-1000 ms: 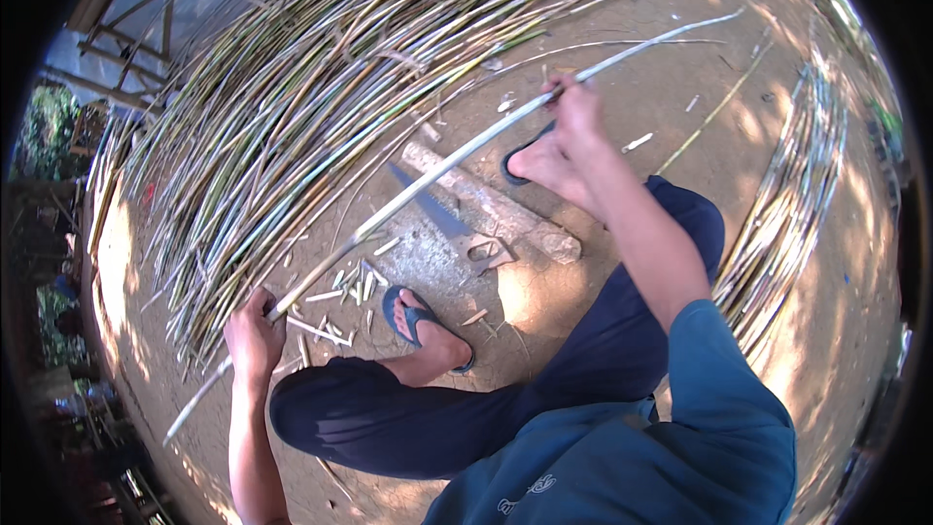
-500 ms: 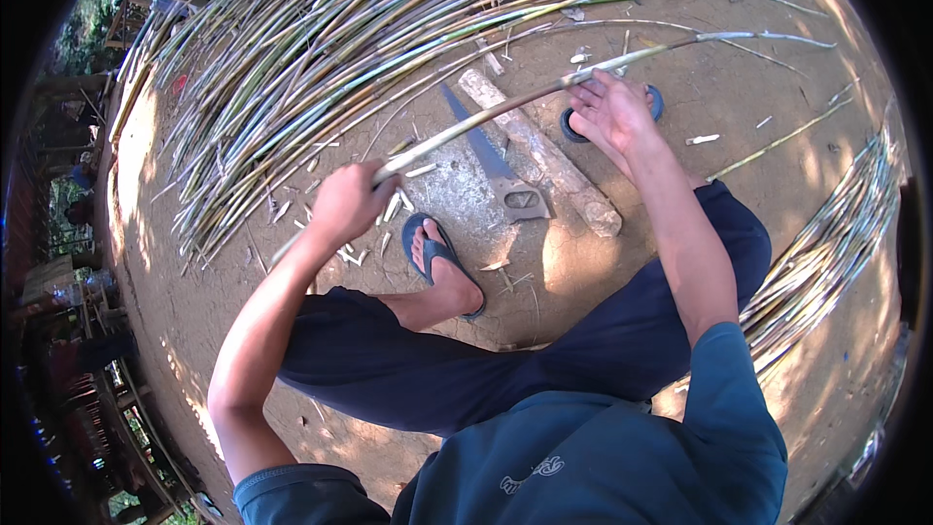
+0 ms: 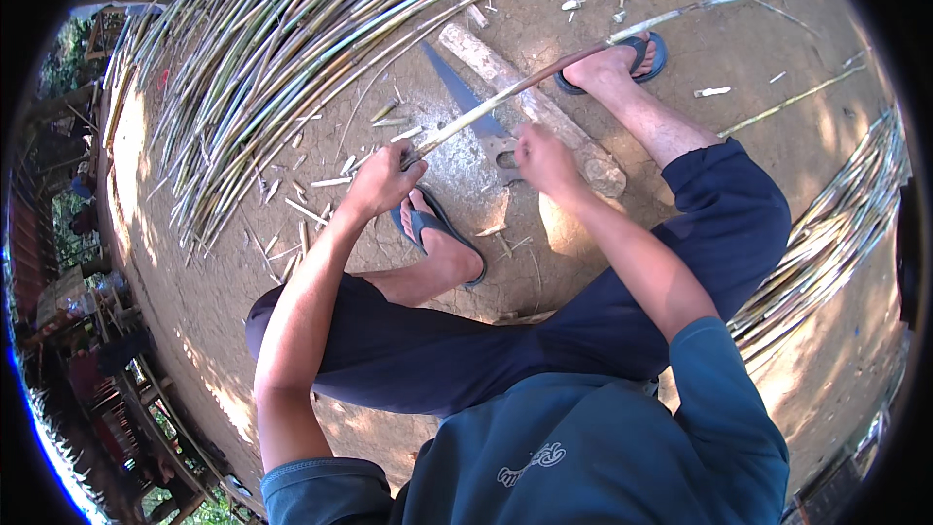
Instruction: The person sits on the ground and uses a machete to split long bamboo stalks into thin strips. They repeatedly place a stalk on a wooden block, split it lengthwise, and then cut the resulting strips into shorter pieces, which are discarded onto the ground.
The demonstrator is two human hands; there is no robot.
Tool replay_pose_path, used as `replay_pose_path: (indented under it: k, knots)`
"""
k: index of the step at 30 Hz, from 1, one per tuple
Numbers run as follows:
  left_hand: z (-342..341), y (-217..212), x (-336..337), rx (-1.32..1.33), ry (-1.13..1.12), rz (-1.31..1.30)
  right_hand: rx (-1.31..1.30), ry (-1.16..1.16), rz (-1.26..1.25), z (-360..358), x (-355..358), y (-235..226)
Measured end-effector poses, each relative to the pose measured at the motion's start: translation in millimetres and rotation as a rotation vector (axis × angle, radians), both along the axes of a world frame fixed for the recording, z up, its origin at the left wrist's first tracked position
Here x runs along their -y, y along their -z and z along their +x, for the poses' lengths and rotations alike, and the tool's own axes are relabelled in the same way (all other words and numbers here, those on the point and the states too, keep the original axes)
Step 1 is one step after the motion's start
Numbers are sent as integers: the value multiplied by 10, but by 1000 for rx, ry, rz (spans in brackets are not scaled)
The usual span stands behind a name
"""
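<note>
A long, slightly curved cane (image 3: 476, 115) slants up to the right across the scene. My left hand (image 3: 387, 180) is closed round its lower end. Beneath the cane, a handsaw (image 3: 452, 83) lies on the ground with its grey blade pointing away from me. My right hand (image 3: 546, 163) is at the saw's handle, its fingers curled against the grip and partly hiding it. A peeled log (image 3: 530, 102) lies just right of the saw, also passing under the cane.
A large heap of long canes (image 3: 292, 58) spreads across the far left. Another bundle of thin canes (image 3: 826, 243) lies at the right. Short cut pieces (image 3: 309, 212) are scattered by my left sandalled foot (image 3: 437, 238). My right foot (image 3: 612, 63) is beyond the log.
My right hand has left the cane and come down leftward to the saw handle. My left hand keeps hold of the cane. The view has shifted, and the saw appears unmoved beside the log.
</note>
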State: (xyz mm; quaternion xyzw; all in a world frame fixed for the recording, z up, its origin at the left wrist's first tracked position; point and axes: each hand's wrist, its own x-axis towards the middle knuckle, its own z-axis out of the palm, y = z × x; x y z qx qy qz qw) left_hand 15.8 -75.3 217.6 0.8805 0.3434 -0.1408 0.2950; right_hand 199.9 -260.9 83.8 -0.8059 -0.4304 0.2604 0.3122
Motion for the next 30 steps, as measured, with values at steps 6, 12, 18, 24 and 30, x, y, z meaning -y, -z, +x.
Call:
replay_pose_path:
  k: [6, 12, 18, 24, 30]
  knots:
    - [121, 176, -182, 111, 96, -95, 620, -255, -227, -589, 230, 961]
    - [640, 458, -205, 307, 86, 22, 467, -239, -148, -742, 397, 260]
    - [533, 1102, -527, -80, 35, -119, -61, 92, -97, -752, 1072, -1233]
    - [137, 1736, -523, -50, 110, 9, -355, 258, -37, -1183, 2123, -2066]
    - [107, 1768, -171, -82, -57, -3, -341, 280, 167, -1400, 1875, -1917]
